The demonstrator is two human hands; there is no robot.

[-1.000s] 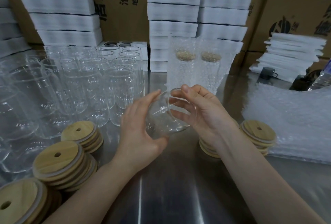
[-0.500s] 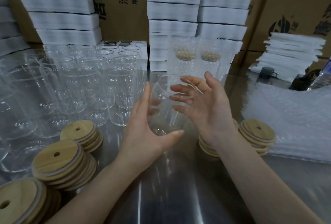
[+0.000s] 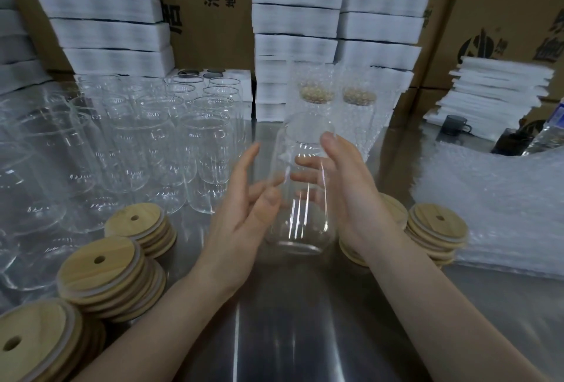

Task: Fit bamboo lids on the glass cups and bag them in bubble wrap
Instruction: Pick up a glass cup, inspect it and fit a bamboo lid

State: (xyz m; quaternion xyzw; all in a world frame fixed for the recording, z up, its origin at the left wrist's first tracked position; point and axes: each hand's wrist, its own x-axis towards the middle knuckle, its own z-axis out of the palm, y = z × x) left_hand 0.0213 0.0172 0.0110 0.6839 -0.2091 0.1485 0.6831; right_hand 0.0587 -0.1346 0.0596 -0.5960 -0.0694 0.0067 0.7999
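Observation:
A clear glass cup (image 3: 300, 198) stands upright at the table's middle, with no lid on it. My left hand (image 3: 244, 210) is at its left side, fingers straight and spread, thumb close to the glass. On the cup's right side is my right hand (image 3: 351, 195), its straight fingers reaching round behind the cup. I cannot tell how firmly either hand touches the cup. Stacks of bamboo lids (image 3: 100, 268) with straw holes lie front left, and more lids (image 3: 436, 229) lie right of my right wrist. A pile of bubble wrap bags (image 3: 494, 207) lies at the right.
Several empty glass cups (image 3: 207, 152) crowd the left half of the steel table (image 3: 305, 320). Two bagged, lidded cups (image 3: 317, 97) stand behind the cup in the middle. White foam sheet stacks (image 3: 296, 18) and cardboard boxes (image 3: 503, 15) line the back. A dark mug (image 3: 454, 128) sits far right.
The cup was tilted with its mouth toward me, gripped by both hands. It has turned upright, and both hands have opened flat on either side of it.

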